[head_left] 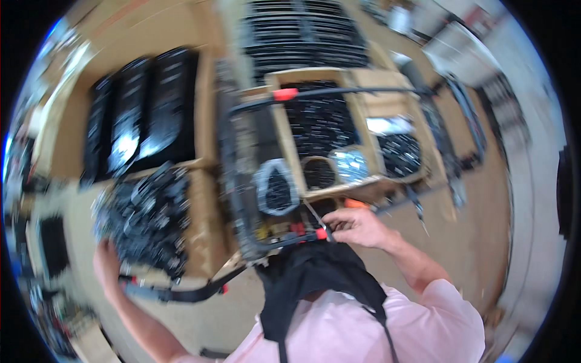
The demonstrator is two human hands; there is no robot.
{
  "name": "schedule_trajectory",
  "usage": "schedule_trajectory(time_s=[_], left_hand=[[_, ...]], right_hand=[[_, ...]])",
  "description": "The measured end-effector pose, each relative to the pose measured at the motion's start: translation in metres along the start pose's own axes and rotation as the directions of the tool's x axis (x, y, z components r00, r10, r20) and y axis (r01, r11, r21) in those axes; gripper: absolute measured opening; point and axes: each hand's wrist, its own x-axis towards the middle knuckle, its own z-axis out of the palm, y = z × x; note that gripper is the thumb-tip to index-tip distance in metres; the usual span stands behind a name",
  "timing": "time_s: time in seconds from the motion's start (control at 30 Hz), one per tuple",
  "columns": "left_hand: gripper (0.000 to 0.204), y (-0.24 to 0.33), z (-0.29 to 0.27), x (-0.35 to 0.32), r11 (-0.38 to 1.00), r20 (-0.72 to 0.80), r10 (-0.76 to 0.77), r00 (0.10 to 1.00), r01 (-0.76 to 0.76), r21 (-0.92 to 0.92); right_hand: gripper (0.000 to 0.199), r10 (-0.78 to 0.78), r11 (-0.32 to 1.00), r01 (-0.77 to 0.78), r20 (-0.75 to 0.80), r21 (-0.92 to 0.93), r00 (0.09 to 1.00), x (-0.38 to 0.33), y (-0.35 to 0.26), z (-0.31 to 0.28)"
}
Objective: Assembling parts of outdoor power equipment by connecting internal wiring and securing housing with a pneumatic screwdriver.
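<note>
My right hand [361, 227] is at the near bar of a dark tubular frame [330, 92], fingers pinched beside a red piece [321, 233] on the bar. A thin, light-coloured shaft [313, 213] slants up from the fingertips toward the parts box; blur hides what it belongs to. My left hand [107, 264] reaches to the near left edge of a heap of small black plastic parts [148, 212]. Its fingers are smeared and partly hidden there. Close to the left forearm, a curved black bar [175, 294] with red pieces juts out.
Long glossy black panels [148, 115] stand in a large cardboard box [204, 109] at far left. Inside the frame, a cardboard parts box [357, 79] holds small black pieces, with a clear bag of dark pieces [278, 187] beside it. Slatted black parts [302, 33] are stacked behind.
</note>
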Motion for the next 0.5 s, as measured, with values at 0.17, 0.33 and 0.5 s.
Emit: schedule_trajectory(time_s=[0.17, 0.33, 0.5], left_hand=[[0.033, 0.097, 0.026, -0.015, 0.97, 0.008, 0.169, 0.986, -0.165, -0.176], [0.024, 0.221, 0.029, -0.064, 0.915, 0.027, 0.299, 0.954, -0.278, -0.292], [0.024, 0.287, 0.026, -0.136, 0.891, 0.122, 0.376, 0.919, -0.322, -0.319]], right_hand=[[0.049, 0.413, 0.91, -0.4, -0.312, 0.107, 0.856, -0.133, 0.114, -0.048], [0.043, 0.662, 0.744, -0.567, -0.507, 0.354, 0.552, -0.187, 0.234, -0.113], [0.03, 0.445, 0.78, -0.626, -0.711, 0.009, 0.544, -0.135, 0.32, -0.204]])
